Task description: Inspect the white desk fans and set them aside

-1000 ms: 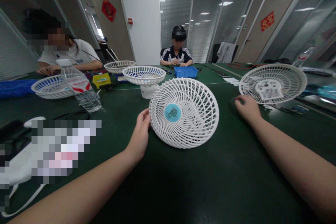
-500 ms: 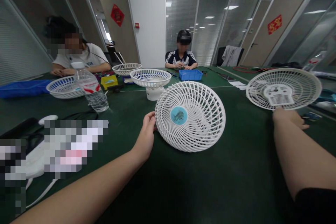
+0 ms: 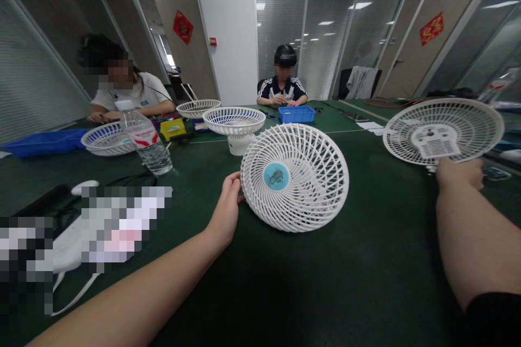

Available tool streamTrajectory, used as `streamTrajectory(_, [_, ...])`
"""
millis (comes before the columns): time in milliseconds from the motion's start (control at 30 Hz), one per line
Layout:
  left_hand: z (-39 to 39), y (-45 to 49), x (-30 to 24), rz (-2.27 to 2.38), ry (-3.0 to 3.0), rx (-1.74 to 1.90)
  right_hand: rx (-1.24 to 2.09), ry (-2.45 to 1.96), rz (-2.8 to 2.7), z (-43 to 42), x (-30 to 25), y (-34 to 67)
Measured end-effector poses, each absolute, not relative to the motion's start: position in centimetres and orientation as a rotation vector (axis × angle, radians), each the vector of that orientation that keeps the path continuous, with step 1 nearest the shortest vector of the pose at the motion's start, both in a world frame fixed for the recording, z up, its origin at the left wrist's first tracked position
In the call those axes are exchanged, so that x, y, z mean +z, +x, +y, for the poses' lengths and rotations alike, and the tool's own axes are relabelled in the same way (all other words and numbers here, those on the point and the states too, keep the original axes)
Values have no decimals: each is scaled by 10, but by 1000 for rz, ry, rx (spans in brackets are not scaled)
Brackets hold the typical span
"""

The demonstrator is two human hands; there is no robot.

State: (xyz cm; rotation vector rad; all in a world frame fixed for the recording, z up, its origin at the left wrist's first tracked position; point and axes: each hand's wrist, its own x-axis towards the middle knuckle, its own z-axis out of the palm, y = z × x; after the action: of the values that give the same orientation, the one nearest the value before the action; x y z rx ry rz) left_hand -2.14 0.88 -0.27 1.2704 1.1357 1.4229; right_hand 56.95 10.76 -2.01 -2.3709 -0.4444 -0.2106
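Left hand (image 3: 225,207): gripping the left rim of the front grille (image 3: 311,184).
Front grille: tilting its white lattice and blue disc (image 3: 277,176) toward the wearer, between the two hands.
Right hand (image 3: 462,173): overlapping the lower rim of the rear grille (image 3: 437,134); its fingers are hiding, so whether it is gripping cannot be told.
Rear grille: slanting, to the right of the front grille.
Pedestal grille (image 3: 234,129): standing just behind the front grille.
Bottle (image 3: 146,141): standing to the left on the green tabletop (image 3: 325,282).
Blue bin (image 3: 296,115): sitting farther off, before a seated person (image 3: 282,89).
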Motion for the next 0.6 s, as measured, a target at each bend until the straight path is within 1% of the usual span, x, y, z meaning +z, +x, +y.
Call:
streamTrajectory(100, [9,-20,-2,1146,1265,1425,-133,-2327,-395,105,-18,563])
streamTrajectory(233, [9,-19,0,1147,1266,1408,-129,-2289,-385,105,-18,560])
streamTrajectory(333, [4,-20,4,1286,1383,1463,-136,-2284,-395,107,-19,562])
streamTrajectory(433, [-10,-22,10,1439,1905,1609,-136,-2301,-436,107,-23,567])
streamTrajectory(500, [-23,-21,14,1298,2393,1612,-145,-2322,-493,106,-26,569])
streamTrajectory(600, [-39,-17,21,948,2951,1354,-187,-2363,-609,102,-29,571])
